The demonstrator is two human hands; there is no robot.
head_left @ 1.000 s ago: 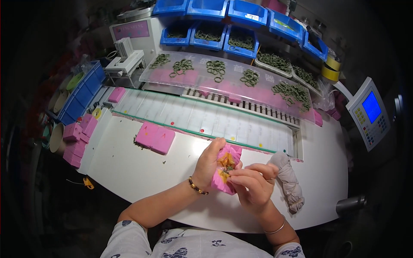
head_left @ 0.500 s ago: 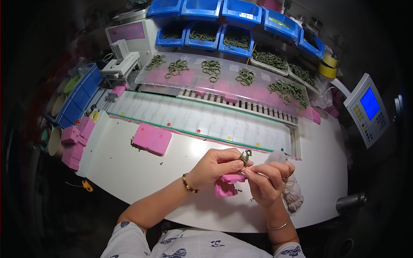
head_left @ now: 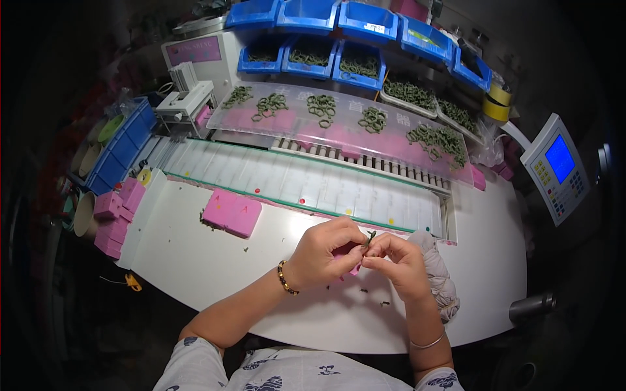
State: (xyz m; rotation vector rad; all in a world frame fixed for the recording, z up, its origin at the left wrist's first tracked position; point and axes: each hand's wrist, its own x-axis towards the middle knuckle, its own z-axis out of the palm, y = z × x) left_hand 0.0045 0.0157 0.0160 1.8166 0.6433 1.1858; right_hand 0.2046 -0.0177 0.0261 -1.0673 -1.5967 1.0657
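In the head view, a small green piece (head_left: pixel 371 236) is seen between the fingertips of both hands, above the white table (head_left: pixel 261 287). Its visible end is pointed away from the body, with the long axis leaned slightly to the right. By the curled left hand (head_left: pixel 326 253) the piece seems to be pinched between thumb and forefinger, and a pink piece (head_left: pixel 353 266) is partly covered under the same fingers. The fingers of the right hand (head_left: pixel 401 264) are bent and brought to the lower end; whether it is also gripped by them cannot be told. Neither hand is clearly nearer. Beside the right hand, a grey cloth bundle (head_left: pixel 438 274) is laid.
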